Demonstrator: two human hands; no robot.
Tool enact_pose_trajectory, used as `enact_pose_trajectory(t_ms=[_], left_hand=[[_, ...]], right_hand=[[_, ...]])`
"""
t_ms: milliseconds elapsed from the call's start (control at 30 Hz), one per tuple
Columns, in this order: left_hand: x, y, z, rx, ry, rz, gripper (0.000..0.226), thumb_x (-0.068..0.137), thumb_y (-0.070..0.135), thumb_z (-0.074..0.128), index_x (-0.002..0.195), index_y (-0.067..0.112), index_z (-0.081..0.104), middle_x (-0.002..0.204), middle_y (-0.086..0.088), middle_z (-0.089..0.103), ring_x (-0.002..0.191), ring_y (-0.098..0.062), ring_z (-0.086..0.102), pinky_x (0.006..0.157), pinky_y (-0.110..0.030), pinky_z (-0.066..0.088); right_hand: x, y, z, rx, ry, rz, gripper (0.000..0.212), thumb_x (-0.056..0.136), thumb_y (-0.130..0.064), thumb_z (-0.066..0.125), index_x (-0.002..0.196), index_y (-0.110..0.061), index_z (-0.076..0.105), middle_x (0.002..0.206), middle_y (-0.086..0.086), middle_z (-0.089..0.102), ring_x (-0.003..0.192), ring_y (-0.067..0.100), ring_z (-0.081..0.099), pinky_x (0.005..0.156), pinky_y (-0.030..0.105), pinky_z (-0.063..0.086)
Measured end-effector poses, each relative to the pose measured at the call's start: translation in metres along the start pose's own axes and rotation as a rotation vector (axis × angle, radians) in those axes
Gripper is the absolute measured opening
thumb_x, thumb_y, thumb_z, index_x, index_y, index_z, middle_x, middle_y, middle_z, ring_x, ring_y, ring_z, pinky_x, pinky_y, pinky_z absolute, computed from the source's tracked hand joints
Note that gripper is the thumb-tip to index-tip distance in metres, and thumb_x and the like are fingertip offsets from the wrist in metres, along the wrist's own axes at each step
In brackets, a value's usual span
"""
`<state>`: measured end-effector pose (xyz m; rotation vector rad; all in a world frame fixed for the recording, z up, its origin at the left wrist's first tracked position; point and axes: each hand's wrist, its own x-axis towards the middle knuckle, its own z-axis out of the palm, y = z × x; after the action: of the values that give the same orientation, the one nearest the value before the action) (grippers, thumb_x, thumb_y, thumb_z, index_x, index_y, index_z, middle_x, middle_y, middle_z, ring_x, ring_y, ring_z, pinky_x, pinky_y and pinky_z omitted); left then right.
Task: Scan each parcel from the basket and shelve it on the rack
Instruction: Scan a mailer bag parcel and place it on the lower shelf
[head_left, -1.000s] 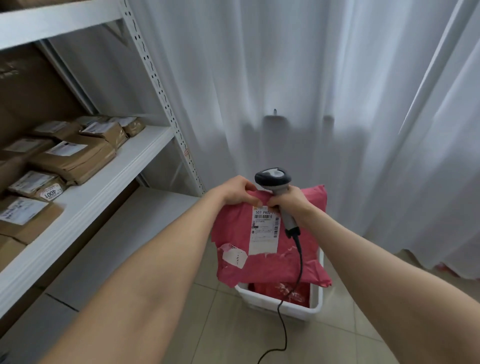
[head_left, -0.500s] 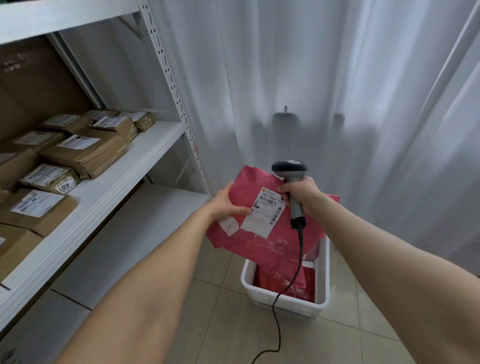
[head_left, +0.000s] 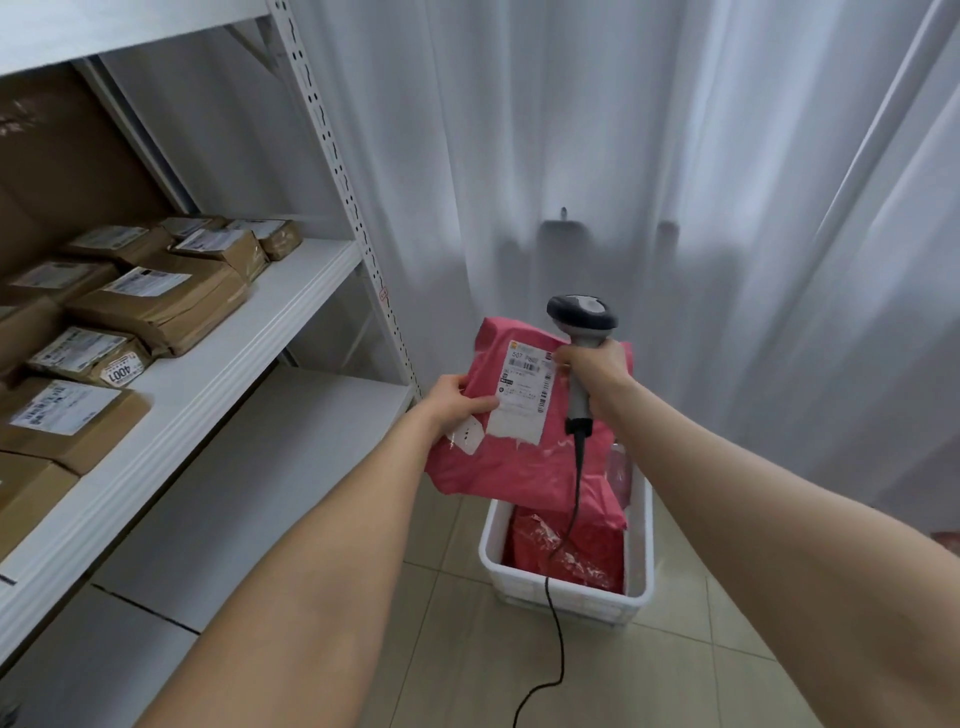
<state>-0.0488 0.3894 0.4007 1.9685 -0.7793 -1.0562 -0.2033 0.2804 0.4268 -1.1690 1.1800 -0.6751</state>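
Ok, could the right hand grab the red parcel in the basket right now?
Probably not: the right hand grips the scanner, and the pink parcel in the left hand hangs over the basket, partly covering the red parcel.

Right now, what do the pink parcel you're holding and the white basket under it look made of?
The pink parcel looks like thin plastic film, slightly glossy: it creases and sags. The basket seems to be rigid moulded plastic, plain white: its walls stand straight and smooth.
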Motion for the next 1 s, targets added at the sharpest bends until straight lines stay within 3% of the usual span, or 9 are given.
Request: enact_pose_trajectory(t_ms=[67,167,300,400,567,1000], left_hand=[[0.005,-0.004,0.002,-0.001,0.138,-0.003,0.041,0.082,0.017,0.074,0.120,0.009,0.060,0.111,-0.010,0.069,0.094,-0.027,0.068,0.090,-0.041,0.054],[0.009,-0.006,0.003,-0.066,0.280,-0.055,0.039,0.081,0.017,0.074,0.117,0.009,0.061,0.114,-0.010,0.068,0.099,-0.028,0.066,0.093,-0.044,0.052],[0.010,-0.003,0.003,-0.089,0.328,-0.075,0.040,0.083,0.011,0.072,0.121,0.005,0.059,0.115,-0.011,0.066,0.103,-0.030,0.065,0.095,-0.044,0.051],[0.011,-0.001,0.004,-0.044,0.382,-0.063,0.037,0.085,0.011,0.070,0.120,0.005,0.060,0.116,-0.013,0.066,0.105,-0.031,0.063,0.096,-0.043,0.050],[0.013,0.003,0.002,0.046,0.438,-0.076,0.036,0.087,0.015,0.067,0.121,0.007,0.059,0.119,-0.012,0.065,0.109,-0.032,0.061,0.098,-0.042,0.048],[0.017,0.002,-0.005,0.031,0.464,-0.116,0.034,0.089,0.013,0.065,0.121,0.006,0.058,0.119,-0.012,0.063,0.108,-0.033,0.061,0.097,-0.042,0.048]], right_hand=[[-0.006,0.004,-0.002,0.089,-0.027,0.028,0.019,0.082,0.007,0.060,0.076,-0.009,0.052,0.069,0.009,0.056,0.058,0.019,0.054,0.057,0.032,0.046],[-0.015,0.011,-0.005,0.180,-0.092,0.090,0.017,0.084,0.011,0.058,0.084,-0.005,0.051,0.073,0.013,0.058,0.057,0.020,0.058,0.052,0.029,0.047],[-0.024,0.017,-0.008,0.240,-0.130,0.112,0.015,0.084,0.010,0.059,0.093,0.000,0.054,0.070,0.014,0.060,0.046,0.016,0.058,0.044,0.024,0.046],[-0.031,0.015,-0.010,0.245,-0.184,0.103,0.006,0.086,0.005,0.059,0.088,0.000,0.057,0.063,0.012,0.063,0.040,0.014,0.053,0.042,0.021,0.044],[-0.042,0.007,-0.010,0.173,-0.263,0.115,0.003,0.089,-0.002,0.058,0.088,-0.003,0.056,0.052,0.008,0.062,0.039,0.016,0.048,0.040,0.020,0.041],[-0.048,-0.003,-0.007,0.072,-0.318,0.137,0.009,0.088,-0.007,0.058,0.079,-0.006,0.056,0.052,0.006,0.055,0.039,0.014,0.048,0.042,0.020,0.041]])
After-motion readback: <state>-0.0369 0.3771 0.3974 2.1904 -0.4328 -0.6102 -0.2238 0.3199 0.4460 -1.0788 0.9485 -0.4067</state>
